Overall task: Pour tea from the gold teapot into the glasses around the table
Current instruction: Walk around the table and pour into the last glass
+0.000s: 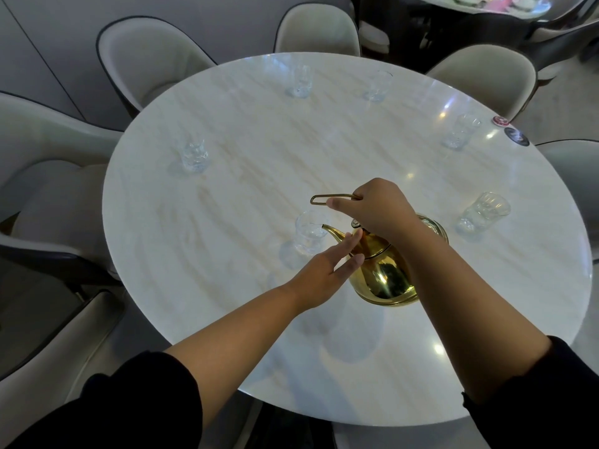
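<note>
The gold teapot [385, 277] hangs tilted over the round marble table [259, 176], its spout at the rim of the nearest clear glass [309, 234]. My right hand [379, 209] is shut on the teapot's thin wire handle from above. My left hand [327, 270] lies flat, fingers extended, touching the pot's lid and shoulder. Several more clear glasses stand around the table: left [194, 157], far middle [299, 82], far right [377, 87], right [460, 131] and near right [483, 212]. Whether tea is flowing is not visible.
Cream upholstered chairs [152, 50] ring the table on all sides. Two small round discs [515, 136] lie at the right edge. A dark table with dishes [479, 4] stands at the back right.
</note>
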